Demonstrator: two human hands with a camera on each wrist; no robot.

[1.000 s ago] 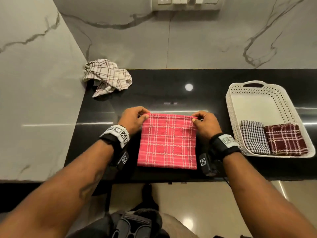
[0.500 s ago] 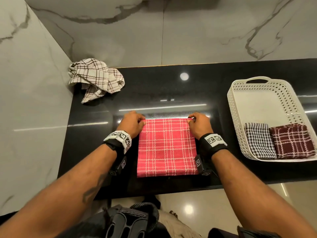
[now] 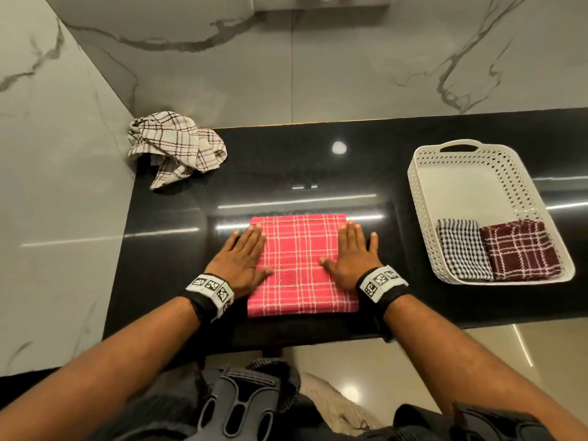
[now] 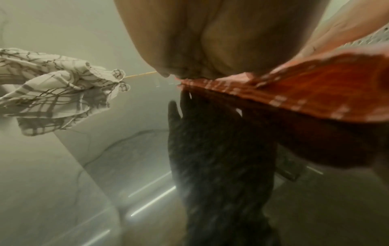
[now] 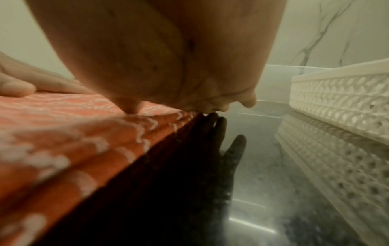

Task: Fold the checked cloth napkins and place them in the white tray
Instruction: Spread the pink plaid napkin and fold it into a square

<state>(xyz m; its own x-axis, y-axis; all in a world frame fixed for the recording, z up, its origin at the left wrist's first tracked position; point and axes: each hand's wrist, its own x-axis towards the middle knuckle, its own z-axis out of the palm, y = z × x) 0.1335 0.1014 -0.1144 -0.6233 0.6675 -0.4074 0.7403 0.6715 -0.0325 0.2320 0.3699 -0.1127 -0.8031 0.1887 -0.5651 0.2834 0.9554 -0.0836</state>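
Observation:
A folded red checked napkin [image 3: 300,265] lies flat on the black counter near its front edge. My left hand [image 3: 243,259] presses flat on the napkin's left side, fingers straight. My right hand [image 3: 353,253] presses flat on its right side the same way. In the left wrist view the palm [image 4: 210,41] sits on the red napkin [image 4: 315,89]; the right wrist view shows the palm [image 5: 157,55] on the red napkin [image 5: 84,133]. A white perforated tray [image 3: 420,198] at the right holds a black-and-white checked napkin [image 3: 463,248] and a maroon checked napkin [image 3: 520,251], both folded.
A crumpled cream checked napkin [image 3: 175,148] lies in the counter's back left corner against the marble walls, also seen in the left wrist view [image 4: 54,88]. The tray wall [image 5: 341,96] stands close to my right hand. Bare black counter [image 3: 318,173] stretches behind the red napkin.
Both hands let go of the napkin's far corners, which they pinched before, and now lie flat with straight fingers on its sides. The napkin lies folded on the counter.

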